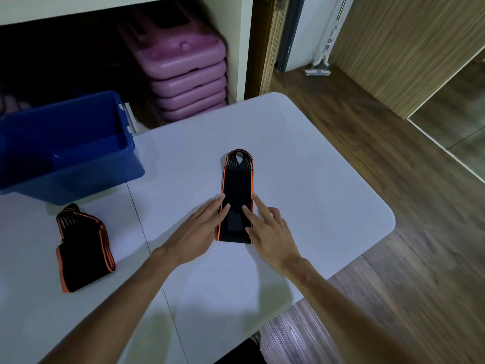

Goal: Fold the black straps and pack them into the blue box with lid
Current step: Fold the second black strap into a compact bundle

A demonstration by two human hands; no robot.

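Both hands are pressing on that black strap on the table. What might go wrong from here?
The strap is only held flat by the fingertips of the left hand and right hand; once they lift, it may spring open. The second strap already looks loosely folded and could unroll when picked up. The blue box stands at the far left of the table, so a carried bundle may loosen on the way.
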